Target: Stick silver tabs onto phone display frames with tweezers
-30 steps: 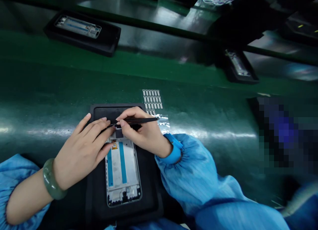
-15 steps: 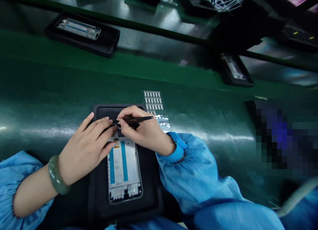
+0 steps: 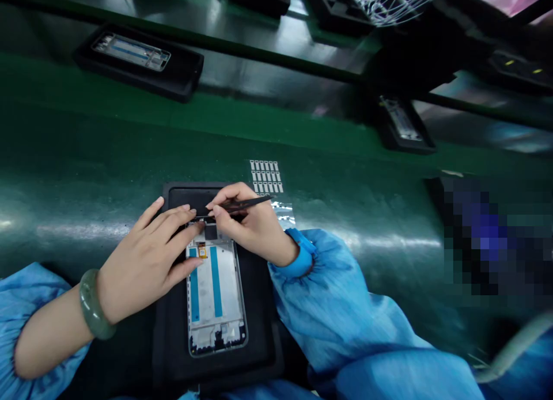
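Head view: I see left thumb (image 3: 185, 270) lowered, more orange connector (image 3: 203, 252) bared.
Left hand (image 3: 140, 267): fingers apart at phone frame (image 3: 228, 285).
Right hand (image 3: 254, 227): clamped on dark tool (image 3: 251, 203).

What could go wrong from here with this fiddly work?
The slim dark tool in the right hand is at the upper end of the phone-like frame; a slip might scratch something there.

The left hand has its thumb close to the small orange part, so a shift might snag it.

Its other fingertips lie near the tool's working end, so they might get poked.
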`<control>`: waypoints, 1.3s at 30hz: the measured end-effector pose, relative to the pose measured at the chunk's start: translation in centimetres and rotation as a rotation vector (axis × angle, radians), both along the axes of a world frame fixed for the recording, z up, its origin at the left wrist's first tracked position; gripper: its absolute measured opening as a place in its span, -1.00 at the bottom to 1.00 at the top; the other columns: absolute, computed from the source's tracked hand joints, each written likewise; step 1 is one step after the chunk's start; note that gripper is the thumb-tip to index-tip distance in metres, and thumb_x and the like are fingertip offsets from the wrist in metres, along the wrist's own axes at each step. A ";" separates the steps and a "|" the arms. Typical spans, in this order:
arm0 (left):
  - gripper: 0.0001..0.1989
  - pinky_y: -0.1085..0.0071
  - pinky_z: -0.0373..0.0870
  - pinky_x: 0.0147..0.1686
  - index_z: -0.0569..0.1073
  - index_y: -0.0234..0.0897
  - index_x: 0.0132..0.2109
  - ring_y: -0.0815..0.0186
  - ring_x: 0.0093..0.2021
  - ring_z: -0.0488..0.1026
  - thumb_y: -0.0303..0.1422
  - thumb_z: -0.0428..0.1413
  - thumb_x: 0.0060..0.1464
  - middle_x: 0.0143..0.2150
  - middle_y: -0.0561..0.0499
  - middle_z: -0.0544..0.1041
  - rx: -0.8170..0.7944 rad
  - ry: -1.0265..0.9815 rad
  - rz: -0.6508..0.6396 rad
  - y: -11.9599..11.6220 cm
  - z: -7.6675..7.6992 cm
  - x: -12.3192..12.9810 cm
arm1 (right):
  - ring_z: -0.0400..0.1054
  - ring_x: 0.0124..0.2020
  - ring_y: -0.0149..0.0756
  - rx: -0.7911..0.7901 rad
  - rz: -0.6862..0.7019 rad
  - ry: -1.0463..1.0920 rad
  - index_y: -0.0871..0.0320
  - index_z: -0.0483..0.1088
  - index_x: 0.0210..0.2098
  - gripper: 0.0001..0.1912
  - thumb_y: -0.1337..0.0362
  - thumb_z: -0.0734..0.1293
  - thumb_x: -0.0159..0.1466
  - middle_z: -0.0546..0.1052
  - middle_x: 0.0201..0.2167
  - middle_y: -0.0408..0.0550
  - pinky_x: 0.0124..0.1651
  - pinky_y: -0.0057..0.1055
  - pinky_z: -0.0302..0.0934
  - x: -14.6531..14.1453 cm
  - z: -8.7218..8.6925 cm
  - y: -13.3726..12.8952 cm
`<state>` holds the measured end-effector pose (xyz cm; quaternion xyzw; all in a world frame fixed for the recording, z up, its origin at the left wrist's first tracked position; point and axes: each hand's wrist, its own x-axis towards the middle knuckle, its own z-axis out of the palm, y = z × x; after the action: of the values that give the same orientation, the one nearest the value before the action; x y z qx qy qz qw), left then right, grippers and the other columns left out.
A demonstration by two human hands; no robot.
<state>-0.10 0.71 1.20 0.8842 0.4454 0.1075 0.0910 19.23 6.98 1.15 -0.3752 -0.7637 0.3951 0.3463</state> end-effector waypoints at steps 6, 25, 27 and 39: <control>-0.57 0.01 -0.05 0.25 0.29 -0.29 0.13 0.13 0.19 0.21 -0.18 -0.04 0.17 0.13 -0.13 0.33 -0.020 -0.005 0.008 -0.1 0.0 0.1 | 0.39 -0.34 -0.44 -0.004 0.020 0.029 0.17 0.31 -0.29 -0.93 0.39 0.25 0.21 0.45 -0.37 -0.12 -0.28 -0.49 0.29 0.0 0.1 -0.2; -0.56 -0.02 -0.03 0.23 0.29 -0.29 0.13 0.10 0.17 0.23 -0.19 -0.03 0.16 0.12 -0.14 0.35 -0.028 -0.024 0.011 -0.1 0.3 0.1 | 0.36 -0.34 -0.44 0.056 0.021 -0.024 0.16 0.31 -0.28 -0.91 0.40 0.26 0.19 0.45 -0.35 -0.14 -0.28 -0.50 0.26 -0.3 0.1 -0.1; -0.57 -0.01 -0.03 0.24 0.30 -0.29 0.12 0.11 0.17 0.23 -0.19 -0.03 0.17 0.12 -0.15 0.35 -0.026 -0.017 0.009 -0.1 0.2 0.2 | 0.36 -0.33 -0.44 0.069 0.017 -0.029 0.16 0.32 -0.29 -0.91 0.40 0.26 0.19 0.46 -0.35 -0.14 -0.27 -0.49 0.26 -0.3 0.0 -0.2; -0.57 0.01 -0.06 0.25 0.30 -0.32 0.11 0.11 0.19 0.21 -0.19 -0.04 0.17 0.12 -0.16 0.33 -0.025 -0.009 0.002 -0.1 0.2 0.1 | 0.39 -0.31 -0.46 0.116 0.014 -0.043 0.15 0.33 -0.29 -0.90 0.42 0.27 0.18 0.48 -0.33 -0.15 -0.22 -0.52 0.28 -0.4 0.0 -0.4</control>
<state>-0.03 0.66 1.37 0.8821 0.4472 0.1059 0.1039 18.82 6.57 1.16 -0.3574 -0.7952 0.3444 0.3482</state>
